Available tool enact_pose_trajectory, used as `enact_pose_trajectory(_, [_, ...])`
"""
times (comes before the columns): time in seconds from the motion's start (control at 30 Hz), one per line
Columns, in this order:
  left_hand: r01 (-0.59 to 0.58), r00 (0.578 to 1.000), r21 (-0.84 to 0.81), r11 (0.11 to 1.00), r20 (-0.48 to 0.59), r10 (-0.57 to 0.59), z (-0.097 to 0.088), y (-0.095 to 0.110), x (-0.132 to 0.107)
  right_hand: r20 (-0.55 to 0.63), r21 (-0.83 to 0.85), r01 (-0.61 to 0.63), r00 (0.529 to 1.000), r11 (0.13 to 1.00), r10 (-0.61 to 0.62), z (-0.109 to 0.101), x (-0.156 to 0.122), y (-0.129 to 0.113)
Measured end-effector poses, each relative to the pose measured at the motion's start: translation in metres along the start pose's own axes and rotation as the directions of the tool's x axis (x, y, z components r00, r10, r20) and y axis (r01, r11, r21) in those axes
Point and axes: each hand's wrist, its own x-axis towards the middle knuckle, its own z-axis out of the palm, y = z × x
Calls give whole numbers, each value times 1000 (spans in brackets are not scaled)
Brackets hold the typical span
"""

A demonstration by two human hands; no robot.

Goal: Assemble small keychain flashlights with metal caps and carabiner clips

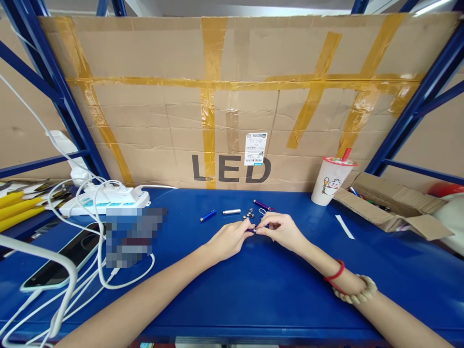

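My left hand (230,238) is closed around a small purple metal penlight tube (250,231), mostly covered by the fingers. The thumb and forefinger of my right hand (281,231) are pinched at the tube's right end, where a tiny silvery part shows; whether it is separate from the tube I cannot tell. Just beyond the fingertips lies a small cluster of button cells (249,214). A second purple penlight (261,205) with a pale wrist cord rests behind my right hand. Farther left lie a silver penlight (231,211) and a blue penlight (208,215).
To the right stand a paper cup (328,183) with a red straw, a white strip (344,227) and an open cardboard box (384,205). A phone (68,256), white cables and a power strip (105,200) occupy the left. A large carton (163,121) walls the back.
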Motion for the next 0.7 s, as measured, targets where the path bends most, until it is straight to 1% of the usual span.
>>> enact_pose_trajectory(0.1, [-36,998,34,999,-45,37,2,-3,0,-4,-12,2,1000,1000,-2,1,-1,-2])
enact_pose_trajectory(0.2, [-57,995,67,996,-83,63,4,-5,0,0,17,-16,1000,1000,16,2,-1,-4])
enact_pose_trajectory(0.3, [-51,993,85,995,-101,60,4,-6,1,15,60,-9,1000,998,9,2,-1,-6])
enact_pose_trajectory(0.4, [-33,995,73,997,-96,40,3,-4,1,9,69,-6,1000,998,6,2,-1,-7])
enact_pose_trajectory(0.57, [-44,992,92,995,-118,55,5,-3,3,-26,21,-13,1000,1000,13,3,0,-3])
enact_pose_trajectory(0.7, [0,992,144,990,-123,18,7,-5,4,-37,-57,-35,999,998,33,4,1,2])
